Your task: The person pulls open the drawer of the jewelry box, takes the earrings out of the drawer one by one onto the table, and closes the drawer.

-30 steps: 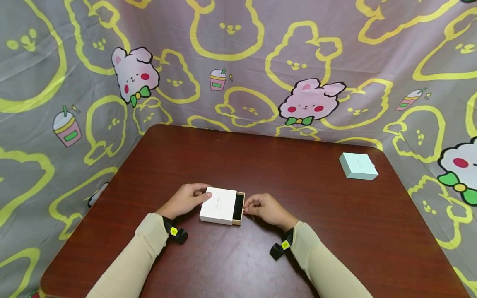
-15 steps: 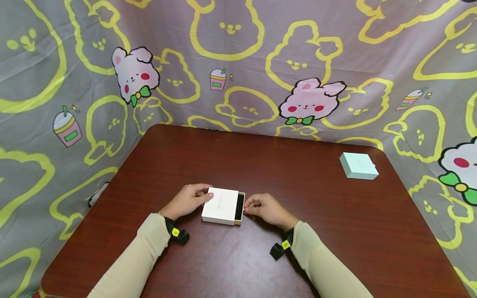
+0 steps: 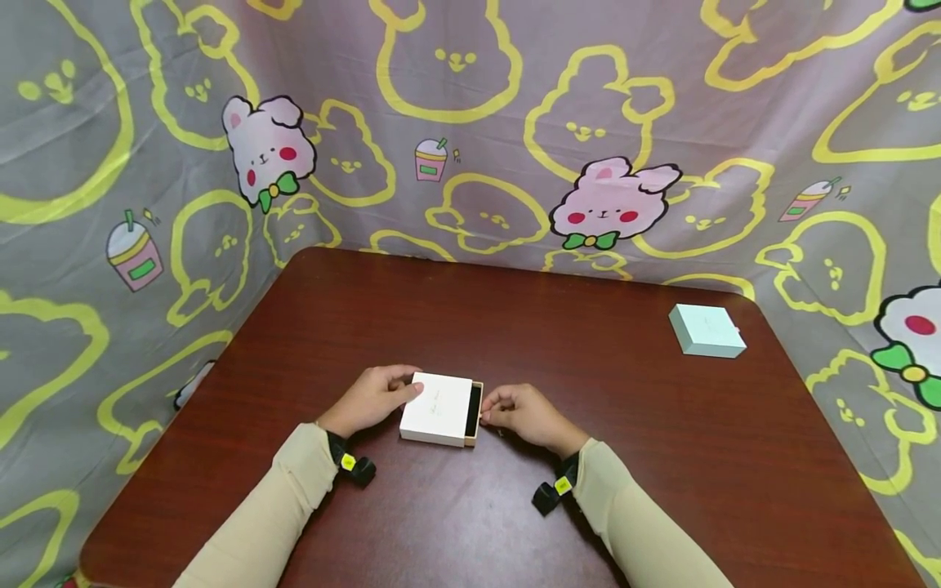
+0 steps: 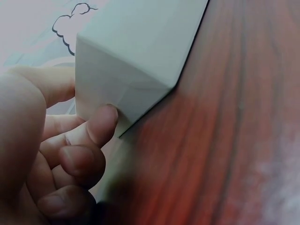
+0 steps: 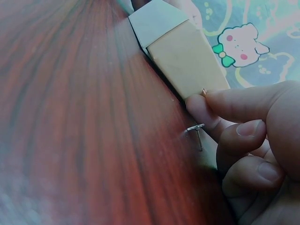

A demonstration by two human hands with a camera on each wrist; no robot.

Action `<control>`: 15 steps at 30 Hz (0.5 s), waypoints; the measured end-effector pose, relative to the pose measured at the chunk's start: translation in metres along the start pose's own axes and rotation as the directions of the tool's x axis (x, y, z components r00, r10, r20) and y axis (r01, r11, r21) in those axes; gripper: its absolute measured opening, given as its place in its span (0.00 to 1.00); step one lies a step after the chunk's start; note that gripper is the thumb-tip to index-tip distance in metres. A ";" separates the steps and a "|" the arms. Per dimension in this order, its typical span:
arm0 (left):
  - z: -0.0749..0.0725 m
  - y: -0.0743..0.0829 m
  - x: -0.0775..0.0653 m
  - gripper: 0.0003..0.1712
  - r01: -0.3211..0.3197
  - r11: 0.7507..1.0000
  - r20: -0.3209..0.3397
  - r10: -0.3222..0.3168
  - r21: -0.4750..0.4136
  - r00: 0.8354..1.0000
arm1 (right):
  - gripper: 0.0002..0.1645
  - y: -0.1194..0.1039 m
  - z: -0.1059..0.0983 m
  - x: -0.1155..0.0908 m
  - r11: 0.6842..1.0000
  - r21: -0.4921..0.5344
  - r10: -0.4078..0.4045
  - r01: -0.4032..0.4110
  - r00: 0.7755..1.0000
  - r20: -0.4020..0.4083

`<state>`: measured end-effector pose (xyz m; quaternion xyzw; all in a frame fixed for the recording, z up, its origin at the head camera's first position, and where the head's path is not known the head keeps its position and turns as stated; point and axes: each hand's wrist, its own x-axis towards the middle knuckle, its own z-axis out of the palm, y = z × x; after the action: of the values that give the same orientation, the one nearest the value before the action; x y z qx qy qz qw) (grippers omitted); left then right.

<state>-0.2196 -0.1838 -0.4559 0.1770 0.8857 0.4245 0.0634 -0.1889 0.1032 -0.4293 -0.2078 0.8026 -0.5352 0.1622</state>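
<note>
Sliding the sleeve [image 3: 437, 410] rightward at lower centre, the gripping left hand [image 3: 373, 400] leaves the drawer [image 5: 187, 61] less exposed and nearer closed, as the right hand [image 3: 525, 415] pinches its tab [image 5: 204, 92].

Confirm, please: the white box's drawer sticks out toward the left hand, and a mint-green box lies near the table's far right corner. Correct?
Not quite: the head view shows the drawer sticking out toward the right hand. The rest holds.

The table [image 3: 559, 343] here is red-brown, dark-streaked; on it, a white box [image 3: 435, 410], tan drawer [image 5: 187, 61] lined black; behind the table, yellow-patterned grey cloth [image 3: 500, 147].
</note>
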 end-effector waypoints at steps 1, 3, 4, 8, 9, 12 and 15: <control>0.000 0.000 0.000 0.24 -0.001 1.000 0.003 0.001 0.003 1.000 | 0.03 0.001 0.000 0.000 1.000 -0.001 -0.001 0.001 1.000 0.001; 0.001 0.001 0.000 0.23 0.002 1.000 0.004 -0.002 0.007 1.000 | 0.03 0.002 0.000 0.000 1.000 0.000 -0.002 0.002 1.000 0.008; 0.001 0.001 0.000 0.24 0.001 1.000 0.005 -0.001 0.007 1.000 | 0.03 0.002 0.000 0.000 1.000 -0.003 -0.006 0.006 1.000 0.010; 0.002 0.001 0.001 0.25 -0.009 1.000 0.006 0.009 0.005 1.000 | 0.03 0.003 -0.001 0.000 1.000 0.000 -0.018 0.018 1.000 0.017; 0.001 0.002 0.000 0.25 -0.012 1.000 0.006 0.012 0.005 1.000 | 0.03 0.003 -0.001 0.000 1.000 -0.002 -0.018 0.018 1.000 0.019; 0.002 0.002 0.000 0.25 -0.022 1.000 0.007 0.022 0.006 1.000 | 0.02 0.013 -0.001 0.003 1.000 -0.002 -0.017 0.017 1.000 0.019; 0.002 0.002 0.000 0.25 -0.034 0.999 0.005 0.034 0.009 0.999 | 0.02 0.028 -0.001 0.008 1.000 -0.001 -0.010 0.010 1.000 0.022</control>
<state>-0.2189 -0.1811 -0.4561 0.1935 0.8843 0.4211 0.0575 -0.2010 0.1093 -0.4558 -0.2177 0.8000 -0.5331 0.1684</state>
